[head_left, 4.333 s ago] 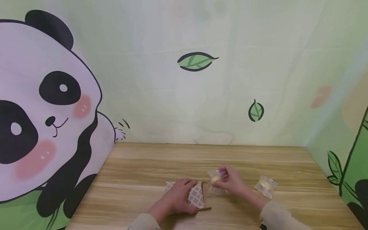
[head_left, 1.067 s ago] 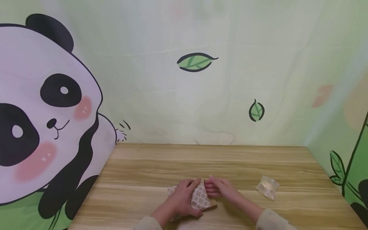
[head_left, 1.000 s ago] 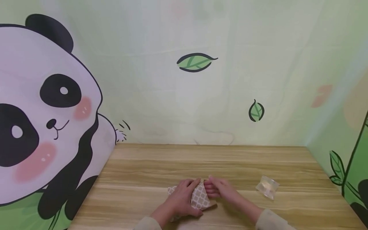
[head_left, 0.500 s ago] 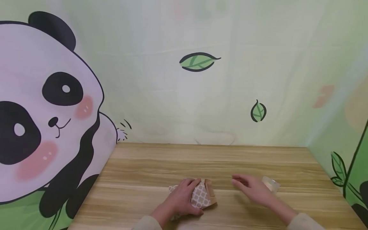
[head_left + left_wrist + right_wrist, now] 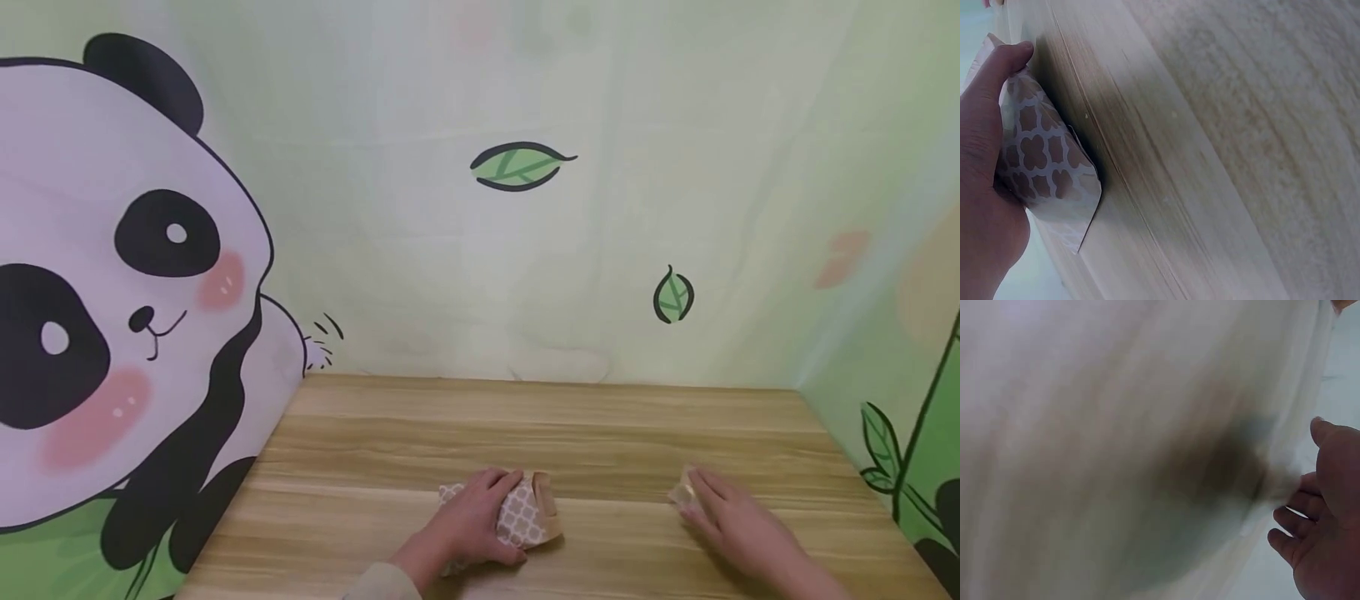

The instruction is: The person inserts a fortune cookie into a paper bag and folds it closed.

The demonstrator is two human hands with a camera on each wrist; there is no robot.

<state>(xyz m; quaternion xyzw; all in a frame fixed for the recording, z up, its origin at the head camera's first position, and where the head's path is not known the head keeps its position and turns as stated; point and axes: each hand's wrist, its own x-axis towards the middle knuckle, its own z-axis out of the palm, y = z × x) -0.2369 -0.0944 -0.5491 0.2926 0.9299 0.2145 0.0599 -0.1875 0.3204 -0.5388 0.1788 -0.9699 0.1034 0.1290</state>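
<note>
While your left hand [image 5: 468,515] grips it on the table [image 5: 600,433], the patterned pouch [image 5: 522,518] shows white lattice on tan, its plain brown mouth facing right, its long axis running roughly side to side. Your right hand [image 5: 738,518], thumb and fingers parted, is at the clear packet [image 5: 682,495], whose direction is mostly hidden.

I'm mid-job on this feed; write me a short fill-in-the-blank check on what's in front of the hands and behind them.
1. Of the patterned package and the clear packet, the left hand holds the ____.
2. The right hand is at the ____.
3. In the head view, the package's open brown end faces toward the ____ hand.
4. The big animal drawn on the wall is a ____.

Missing words: patterned package; clear packet; right; panda.
</note>
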